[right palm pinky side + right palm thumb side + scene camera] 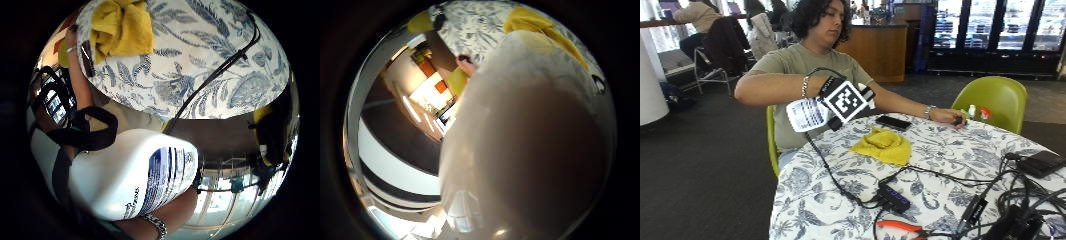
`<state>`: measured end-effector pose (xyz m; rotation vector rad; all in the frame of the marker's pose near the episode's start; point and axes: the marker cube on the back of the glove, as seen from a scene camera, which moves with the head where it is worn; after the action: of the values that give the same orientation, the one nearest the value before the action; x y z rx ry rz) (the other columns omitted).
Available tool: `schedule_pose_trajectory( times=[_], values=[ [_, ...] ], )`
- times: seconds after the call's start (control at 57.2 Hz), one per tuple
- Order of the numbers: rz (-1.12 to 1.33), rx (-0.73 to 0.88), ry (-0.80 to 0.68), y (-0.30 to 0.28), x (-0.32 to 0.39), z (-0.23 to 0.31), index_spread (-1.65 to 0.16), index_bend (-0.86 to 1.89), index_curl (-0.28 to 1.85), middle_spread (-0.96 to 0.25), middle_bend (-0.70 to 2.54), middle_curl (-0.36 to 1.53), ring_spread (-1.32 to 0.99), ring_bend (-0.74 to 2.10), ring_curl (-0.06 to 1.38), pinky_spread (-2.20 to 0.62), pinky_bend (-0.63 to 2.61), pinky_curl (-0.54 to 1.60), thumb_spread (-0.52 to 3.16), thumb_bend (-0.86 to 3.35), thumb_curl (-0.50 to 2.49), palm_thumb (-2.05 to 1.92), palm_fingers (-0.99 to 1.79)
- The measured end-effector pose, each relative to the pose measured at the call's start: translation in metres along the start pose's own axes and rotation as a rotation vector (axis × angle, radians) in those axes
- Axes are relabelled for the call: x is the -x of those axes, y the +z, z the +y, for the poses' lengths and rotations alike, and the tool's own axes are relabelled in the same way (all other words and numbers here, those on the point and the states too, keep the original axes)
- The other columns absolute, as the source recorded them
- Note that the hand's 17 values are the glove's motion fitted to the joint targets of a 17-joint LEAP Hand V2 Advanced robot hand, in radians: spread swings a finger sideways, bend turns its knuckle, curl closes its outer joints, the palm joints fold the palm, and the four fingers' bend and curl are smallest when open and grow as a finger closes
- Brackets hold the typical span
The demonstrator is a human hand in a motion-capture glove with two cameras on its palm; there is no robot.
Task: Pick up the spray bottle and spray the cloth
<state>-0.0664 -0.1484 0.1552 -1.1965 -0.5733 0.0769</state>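
The gloved right hand (840, 102) wraps its fingers round the white bottle (806, 114), held tipped above the bench (939, 150) edge near the yellow cloth (883, 145); smooth, rigid plastic, probably light, best gripped about its body.

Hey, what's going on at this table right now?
A person seated at a table with a blue floral cover holds a white spray bottle in the gloved right hand, raised above the table's near edge. A crumpled yellow cloth lies on the table just beyond it. The bare hand rests further along the table. A black phone lies behind the cloth. No spray is visible.
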Motion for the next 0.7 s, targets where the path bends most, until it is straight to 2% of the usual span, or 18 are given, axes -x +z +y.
schedule_pose_trajectory(
  times=[0.21,0.402,0.577,0.699],
  values=[
    [0.088,0.098,0.278,0.015,-0.025,-0.047,-0.23,0.29,0.53,-0.18,0.68,0.57,-0.17,0.76,0.48,-0.18,0.5,0.43,0.95,-0.01,0.74,0.99,1.34],
    [0.113,0.162,0.44,0.031,-0.052,-0.081,-0.23,0.26,0.56,-0.18,0.69,0.57,-0.17,0.76,0.48,-0.17,0.5,0.43,1.01,-0.01,0.76,0.99,1.34],
    [0.085,0.223,0.481,0.036,-0.06,-0.091,-0.23,0.24,0.57,-0.17,0.68,0.57,-0.17,0.76,0.48,-0.16,0.5,0.43,1.05,0.0,0.77,1.0,1.33],
    [0.085,0.193,0.453,0.031,-0.048,-0.085,-0.23,0.23,0.58,-0.17,0.68,0.57,-0.16,0.76,0.48,-0.16,0.5,0.43,1.08,-0.01,0.77,0.99,1.33]
  ],
)
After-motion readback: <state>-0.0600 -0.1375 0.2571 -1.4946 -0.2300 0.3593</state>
